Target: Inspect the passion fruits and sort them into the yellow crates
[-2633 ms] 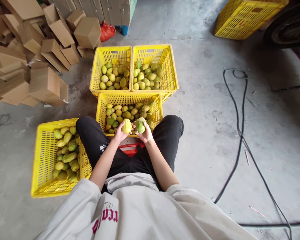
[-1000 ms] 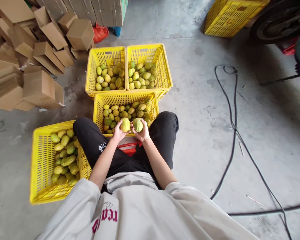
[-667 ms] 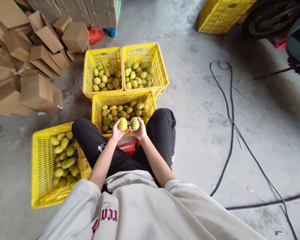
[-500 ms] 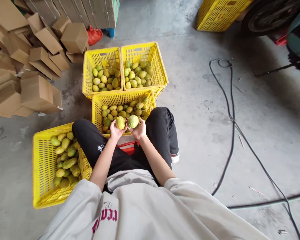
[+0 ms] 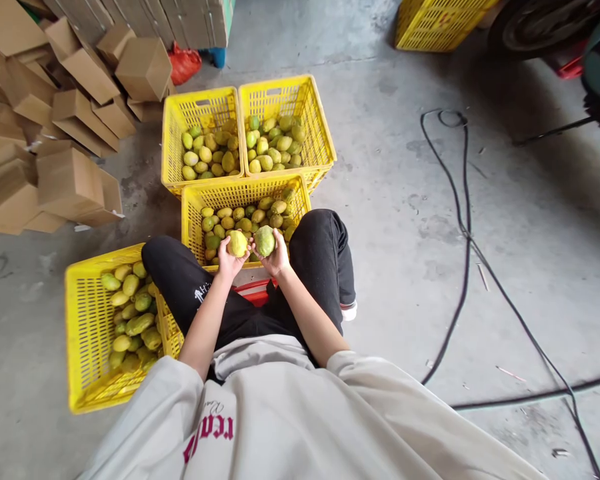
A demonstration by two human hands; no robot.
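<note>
Our left hand (image 5: 227, 261) curls its fingers around a yellowish fruit (image 5: 237, 243), and our right hand (image 5: 279, 257) grips a greener fruit (image 5: 265, 241) the same way; the two fruits sit side by side, almost touching, held up over the near rim of the middle crate (image 5: 193, 220) between our knees. That crate holds a loose layer of similar green and yellow fruit. Just beyond it on the floor (image 5: 410, 220), two more yellow crates (image 5: 170, 143) stand side by side, both partly filled. A fourth crate (image 5: 83, 333) lies by our left leg, also with fruit. Cardboard boxes (image 5: 70, 180) pile up toward the floor's far left corner, and a black cable (image 5: 463, 233) trails along the right.
</note>
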